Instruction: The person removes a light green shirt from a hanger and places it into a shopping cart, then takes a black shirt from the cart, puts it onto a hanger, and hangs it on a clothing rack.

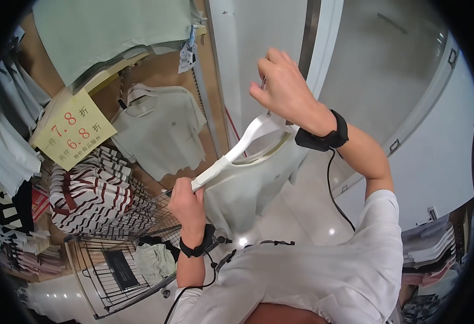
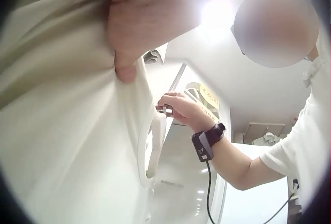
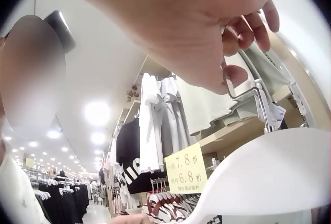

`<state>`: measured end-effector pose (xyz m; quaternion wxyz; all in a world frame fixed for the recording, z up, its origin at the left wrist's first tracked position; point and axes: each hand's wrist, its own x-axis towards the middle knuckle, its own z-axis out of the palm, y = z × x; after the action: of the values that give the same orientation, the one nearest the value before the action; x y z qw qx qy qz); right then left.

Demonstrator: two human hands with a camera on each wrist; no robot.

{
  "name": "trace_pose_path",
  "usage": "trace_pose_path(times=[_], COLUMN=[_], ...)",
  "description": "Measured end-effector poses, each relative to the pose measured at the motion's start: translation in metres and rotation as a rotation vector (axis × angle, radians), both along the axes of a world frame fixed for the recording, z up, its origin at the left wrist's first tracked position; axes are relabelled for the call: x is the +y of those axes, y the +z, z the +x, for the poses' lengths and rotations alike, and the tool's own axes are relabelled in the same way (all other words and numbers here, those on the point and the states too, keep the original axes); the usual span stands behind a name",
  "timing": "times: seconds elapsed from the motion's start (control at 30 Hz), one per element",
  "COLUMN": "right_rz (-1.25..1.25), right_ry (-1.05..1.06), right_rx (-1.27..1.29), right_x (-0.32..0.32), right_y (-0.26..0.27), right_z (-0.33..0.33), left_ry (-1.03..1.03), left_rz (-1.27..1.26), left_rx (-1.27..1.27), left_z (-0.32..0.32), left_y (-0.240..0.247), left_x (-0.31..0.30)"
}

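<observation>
A clothing shop, with a glossy pale floor and a brown display wall on the person's left. A grey tee hangs flat against that wall so its front faces shoppers, and a yellow price sign is propped at an angle beside it, readable from the aisle. Below, a wire basket stands against the display, holding loose garments. Folded striped tops are stacked next to it.

The pale top hangs in the air in front of the person's chest, between both hands and well apart from the wall. It sits on a white hanger that slants, its high end to the right. The slant seems to follow from the two grips being at different heights.

The right hand is raised, its fingers curled and its thumb and fingertips pinching the metal hook, so it carries the weight from above. The left hand is lower, fingers wrapped around the hanger's near arm tip with the top's shoulder cloth caught under the thumb. This probably steadies the fabric there.
</observation>
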<state>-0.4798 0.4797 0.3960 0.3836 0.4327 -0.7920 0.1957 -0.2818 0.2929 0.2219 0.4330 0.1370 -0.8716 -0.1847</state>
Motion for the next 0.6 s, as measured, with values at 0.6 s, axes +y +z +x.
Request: trace_pose_path(times=[0.6], right_rz=[-0.046], right_ry=[0.673], right_rx=[-0.473], right_x=[0.025], right_y=[0.025], right_z=[0.010], left_ry=[-0.237], left_rz=[0.236], left_rx=[-0.138], left_z=[0.015], left_y=[0.009], left_x=[-0.024])
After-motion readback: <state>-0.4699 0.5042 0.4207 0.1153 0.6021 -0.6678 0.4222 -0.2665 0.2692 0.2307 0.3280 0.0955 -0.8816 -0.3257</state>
